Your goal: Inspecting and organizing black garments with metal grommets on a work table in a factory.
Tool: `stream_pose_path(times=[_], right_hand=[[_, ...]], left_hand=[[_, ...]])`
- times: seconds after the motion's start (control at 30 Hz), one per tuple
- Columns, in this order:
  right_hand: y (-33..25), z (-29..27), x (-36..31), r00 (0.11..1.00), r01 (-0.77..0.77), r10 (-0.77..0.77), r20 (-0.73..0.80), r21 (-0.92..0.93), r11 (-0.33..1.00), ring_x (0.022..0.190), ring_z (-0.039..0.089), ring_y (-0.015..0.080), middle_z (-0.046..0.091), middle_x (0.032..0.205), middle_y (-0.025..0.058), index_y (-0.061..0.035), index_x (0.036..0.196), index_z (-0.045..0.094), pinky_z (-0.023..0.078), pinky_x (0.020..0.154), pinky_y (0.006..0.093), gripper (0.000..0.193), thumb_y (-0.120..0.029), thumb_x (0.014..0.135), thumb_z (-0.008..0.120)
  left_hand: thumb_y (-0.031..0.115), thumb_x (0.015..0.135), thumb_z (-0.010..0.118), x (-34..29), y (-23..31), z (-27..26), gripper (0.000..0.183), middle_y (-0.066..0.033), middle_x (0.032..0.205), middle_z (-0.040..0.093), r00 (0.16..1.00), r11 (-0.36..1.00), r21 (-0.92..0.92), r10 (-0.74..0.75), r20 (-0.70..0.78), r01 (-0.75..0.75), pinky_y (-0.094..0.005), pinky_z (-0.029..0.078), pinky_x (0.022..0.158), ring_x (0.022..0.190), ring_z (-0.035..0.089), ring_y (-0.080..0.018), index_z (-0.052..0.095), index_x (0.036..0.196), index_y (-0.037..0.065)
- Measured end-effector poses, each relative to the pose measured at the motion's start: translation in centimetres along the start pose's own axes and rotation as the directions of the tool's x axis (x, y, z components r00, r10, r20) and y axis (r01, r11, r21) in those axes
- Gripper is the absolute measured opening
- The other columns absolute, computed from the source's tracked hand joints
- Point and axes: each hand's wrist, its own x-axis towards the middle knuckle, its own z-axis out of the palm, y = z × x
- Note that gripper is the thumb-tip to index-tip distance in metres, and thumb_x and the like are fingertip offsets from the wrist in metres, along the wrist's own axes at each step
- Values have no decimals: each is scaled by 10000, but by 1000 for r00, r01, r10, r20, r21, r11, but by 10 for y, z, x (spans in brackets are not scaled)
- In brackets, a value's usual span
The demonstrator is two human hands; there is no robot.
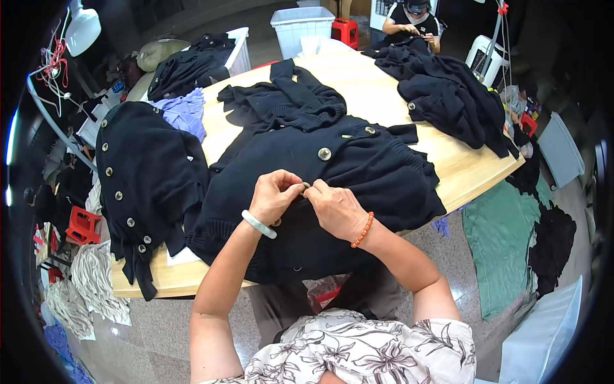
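A black knitted cardigan [256, 160] lies spread across the near part of the table, its ribbed edges bunched in folds. Over its middle, my left hand [274, 197] is closed in a pinch on a small button [306, 185] at the front of the garment. My right hand [336, 206] meets it there, thumb and finger pressed together on the knit beside the same button. The fingertips partly hide the button and the cloth under it. Farther up the front sits a larger marbled button [325, 154], with another button [370, 130] beyond it.
Another buttoned black cardigan [153, 173] lies at the left, next to a lilac cloth [182, 112]. More black knitwear [451, 96] covers the right of the wooden table [470, 169]. Across the table sits a person [412, 25]. A green cloth [499, 243] is on the floor at the right.
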Motion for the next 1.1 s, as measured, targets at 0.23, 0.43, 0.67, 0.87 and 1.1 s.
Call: stream_pose_path(times=[0.23,0.43,0.67,0.87,1.1], right_hand=[[-3,-11,7,994,83,-88,-65,-71,994,646,672,270,608,769,111,-22,928,569,548,551,353,77,-63,864,557],[-1,-13,2,998,7,-6,-64,11,1000,717,673,294,617,831,125,-7,1219,517,553,619,368,492,-90,786,734],[13,-8,-1,993,-3,-3,116,48,999,753,665,318,593,905,145,-11,1055,558,550,639,399,322,-163,816,712],[20,-10,7,968,13,-35,248,88,996,847,649,345,582,945,166,-12,1068,577,538,725,422,219,-64,861,628],[25,-11,10,984,87,-101,146,99,991,763,653,314,588,885,114,-24,1004,646,538,658,408,184,3,830,594]], left_hand=[[42,878,725,-7,14,0,95,-40,834,709,998,981,-186,-58,-35,51,-191,508,643,716,641,-70,705,945,-21],[74,873,746,-7,14,-11,129,-25,836,707,992,971,-214,-94,87,111,-173,479,632,716,625,-50,715,962,-14],[-35,794,724,-36,13,3,378,-67,941,659,948,933,190,281,150,-306,-276,524,765,828,659,-176,654,1166,-25],[-112,794,609,-29,-1,12,224,-135,894,667,913,809,460,407,9,-365,-291,525,749,802,668,-243,681,993,-39],[-115,831,573,-26,-1,2,203,-69,869,663,961,903,334,276,29,-270,-253,508,762,802,638,-129,674,990,-39]])
